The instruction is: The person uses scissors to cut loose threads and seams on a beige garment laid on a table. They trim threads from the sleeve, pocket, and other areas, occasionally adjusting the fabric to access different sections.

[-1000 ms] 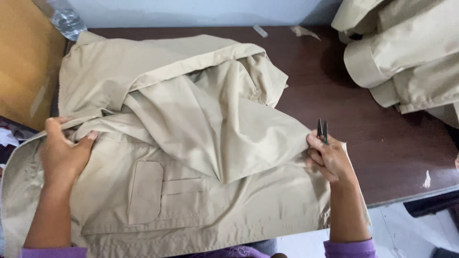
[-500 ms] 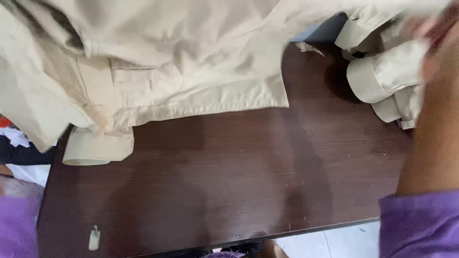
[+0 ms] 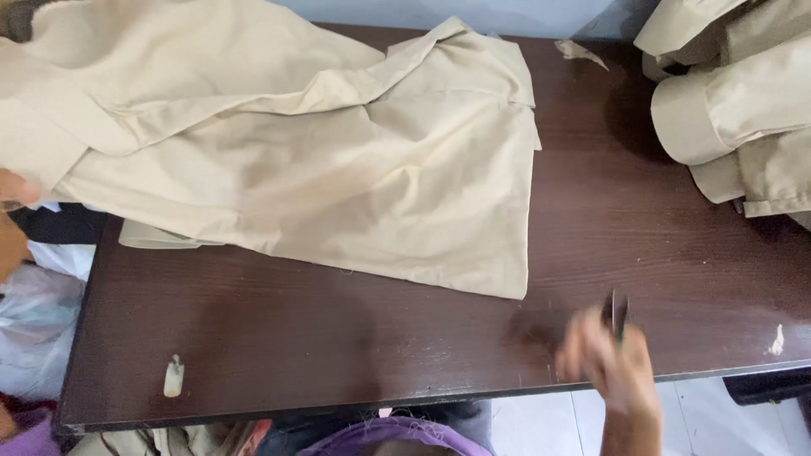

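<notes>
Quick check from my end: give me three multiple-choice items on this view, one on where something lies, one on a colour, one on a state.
1. Where are the stacked folded garments?
A. far right corner of the table
B. near left corner
C. on the floor

2. What colour is the spread garment?
A. navy
B. beige
C. red

3. How is the right hand?
A. flat and empty
B. gripping the garment
C. blurred, with a thin dark tool

Answers: 1 A, they sit at the upper right of the table. 2 B, the cloth is pale tan. 3 C, dark blades stick up above the smeared fingers.
</notes>
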